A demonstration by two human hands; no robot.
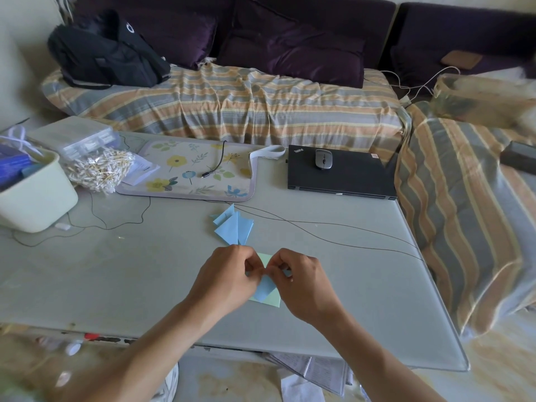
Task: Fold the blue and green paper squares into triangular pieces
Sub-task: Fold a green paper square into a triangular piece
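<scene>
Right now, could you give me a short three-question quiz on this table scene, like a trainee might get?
1. True or false: the mouse sits on the closed laptop.
2. What are the left hand and right hand pinching? A) cable B) blue paper C) mat
3. What colour is the sheet lying under that piece?

Key: 1 true; 2 B; 3 green. Finished blue pieces lie just beyond the hands on the table.
</scene>
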